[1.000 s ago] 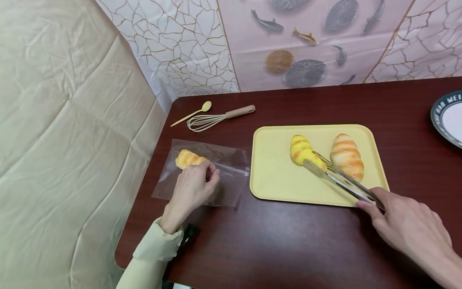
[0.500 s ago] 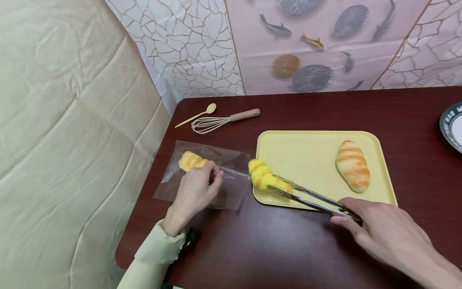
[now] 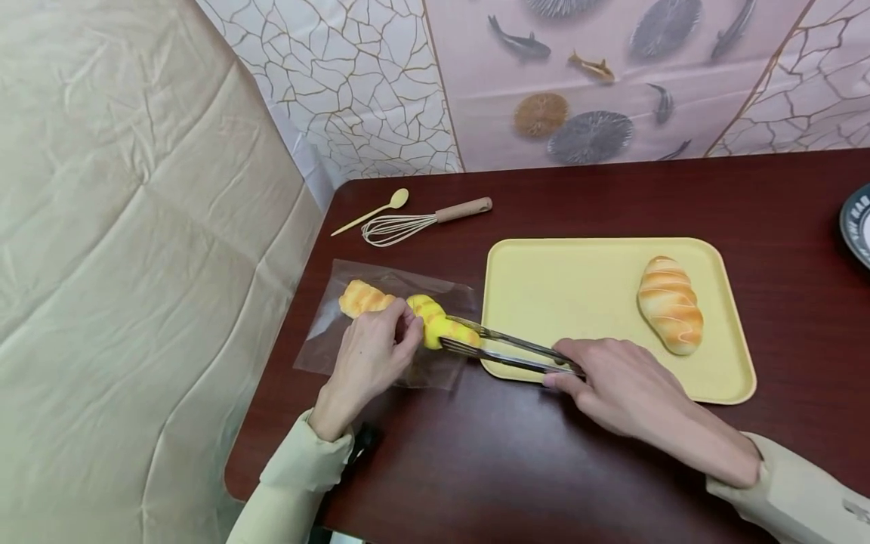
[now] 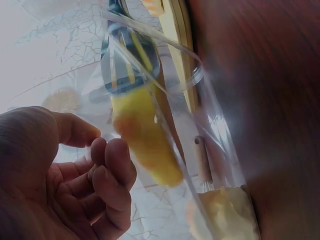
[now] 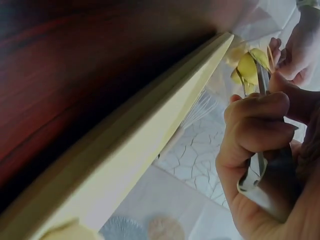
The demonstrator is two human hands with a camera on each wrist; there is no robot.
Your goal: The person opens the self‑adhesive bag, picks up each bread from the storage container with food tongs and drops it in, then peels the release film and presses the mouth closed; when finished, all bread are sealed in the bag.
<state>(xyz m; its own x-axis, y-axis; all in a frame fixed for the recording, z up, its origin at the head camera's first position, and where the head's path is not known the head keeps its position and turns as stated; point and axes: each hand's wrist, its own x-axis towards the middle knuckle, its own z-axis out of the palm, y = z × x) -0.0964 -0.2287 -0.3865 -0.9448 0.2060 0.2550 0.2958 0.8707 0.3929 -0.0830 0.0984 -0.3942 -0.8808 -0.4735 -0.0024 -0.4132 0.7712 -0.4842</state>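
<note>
My right hand point(image 3: 621, 381) grips a pair of metal tongs point(image 3: 519, 352), whose tips clasp a yellow striped bread roll point(image 3: 438, 326). The roll is over the clear plastic bag point(image 3: 435, 372), close beside the fingertips of my left hand point(image 3: 370, 344). Thumb and fingertips of that left hand pinch the bag's film. In the left wrist view, the bag's mouth point(image 4: 197, 75) gapes and its film overlaps the yellow roll point(image 4: 142, 135) and tong tips point(image 4: 131, 62). A golden bread roll point(image 3: 362, 298) lies in the bag, partly hidden behind the left hand.
A pale yellow tray point(image 3: 557, 287) with a brown-striped bread roll point(image 3: 671, 306) stands right of the bag. Behind the bag lie a whisk point(image 3: 462, 210) and a yellow spoon point(image 3: 399, 199). A dark-rimmed plate point(image 3: 858, 227) sits at the far right.
My right hand has carried the yellow roll in the tongs leftward off the tray to the bag. My left hand has stayed at the bag.
</note>
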